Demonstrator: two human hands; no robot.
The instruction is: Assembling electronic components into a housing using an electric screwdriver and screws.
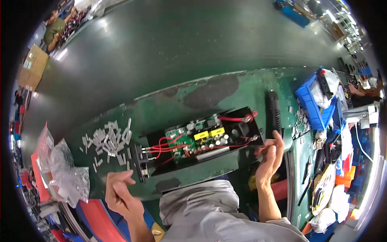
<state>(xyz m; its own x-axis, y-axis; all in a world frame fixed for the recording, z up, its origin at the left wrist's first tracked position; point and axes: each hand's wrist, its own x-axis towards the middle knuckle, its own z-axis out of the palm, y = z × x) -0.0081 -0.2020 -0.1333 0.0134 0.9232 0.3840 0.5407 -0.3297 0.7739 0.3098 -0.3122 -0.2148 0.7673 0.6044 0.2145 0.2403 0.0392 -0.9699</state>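
Note:
In front of me lies an open black device housing [161, 164] with a green circuit board [186, 139] inside, bearing yellow block components and several capacitors. Red wires [163, 150] run from the board to a black end panel [140, 163], which stands off the housing's left end. Thicker red wire leads to a red terminal [254, 114] at the right end. My left hand [123, 195] hovers below the end panel, fingers loosely bent, nothing visible in it. Beside the housing's right end is my right hand [269, 157], index finger extended and the others curled, with no held thing visible.
A black ribbed stick-shaped tool [274, 109] lies beyond my right hand. Left of the housing are many small pale tubular pieces [107, 139] and clear plastic bags [66, 171]. Blue bins [312, 101] stand at the right. Another person [54, 32] is at far left.

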